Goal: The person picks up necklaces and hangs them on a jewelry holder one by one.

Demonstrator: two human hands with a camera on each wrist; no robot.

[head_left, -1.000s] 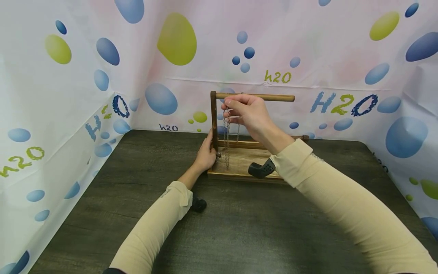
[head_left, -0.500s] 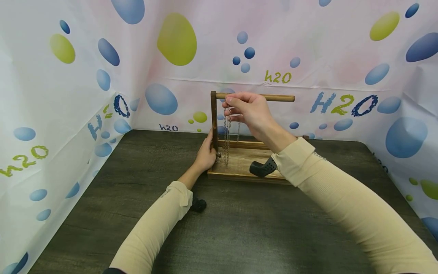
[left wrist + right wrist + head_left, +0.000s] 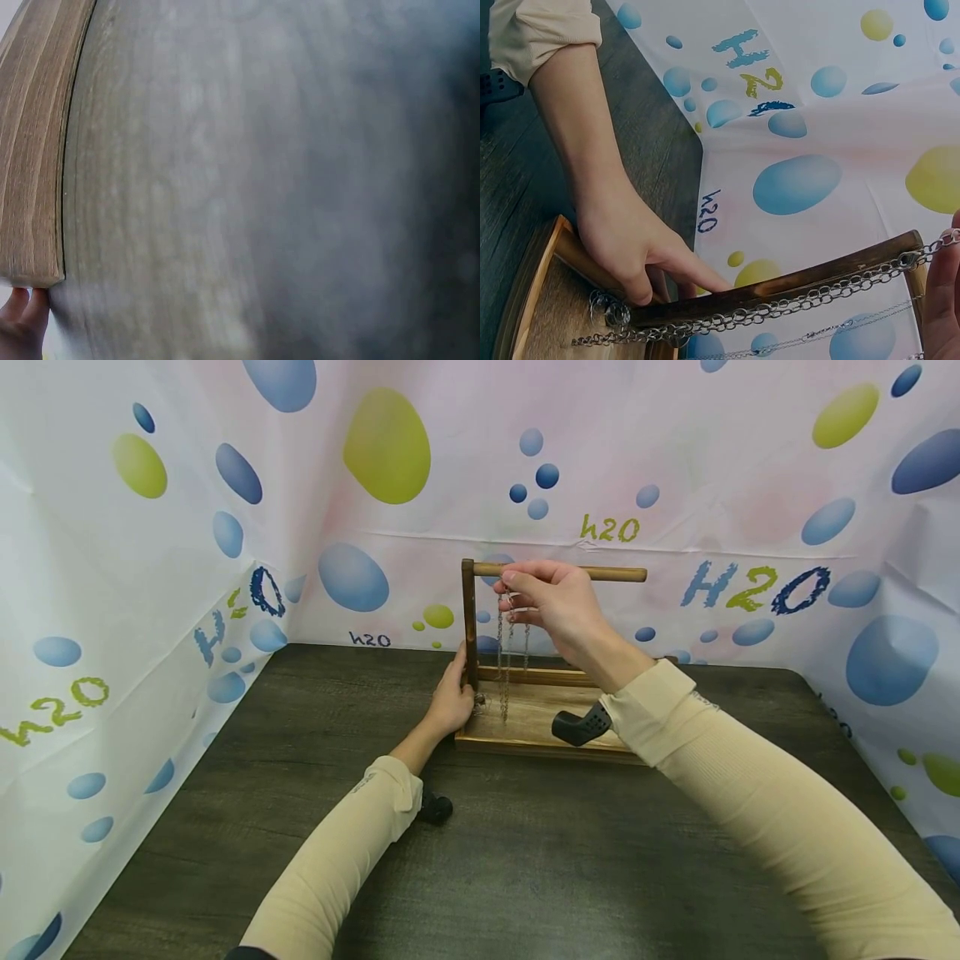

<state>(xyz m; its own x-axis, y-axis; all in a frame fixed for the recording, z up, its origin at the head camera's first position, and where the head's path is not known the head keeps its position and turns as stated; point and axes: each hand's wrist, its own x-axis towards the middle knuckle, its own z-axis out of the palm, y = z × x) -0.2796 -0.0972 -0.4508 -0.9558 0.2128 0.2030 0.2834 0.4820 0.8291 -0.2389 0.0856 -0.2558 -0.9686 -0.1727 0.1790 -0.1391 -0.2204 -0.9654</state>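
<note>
My right hand pinches a silver chain between thumb and fingertips, just in front of the crossbar of a wooden jewelry stand. The chain hangs in strands over the stand's tray base. At the stand's left end, my left hand grips the foot of the upright post, its thumb on the near side. In the right wrist view, chain links run alongside the post up to the right hand's fingers. The left wrist view shows left fingertips at the base's corner.
A thinner chain hangs from the bar behind the right hand. Small coiled silver jewelry lies in the tray beside the left hand. Dark tabletop surrounds the stand, and a printed backdrop rises behind it.
My right hand has shifted slightly to the right along the crossbar, and the chain strands have moved with it. The left hand and the stand have stayed put.
</note>
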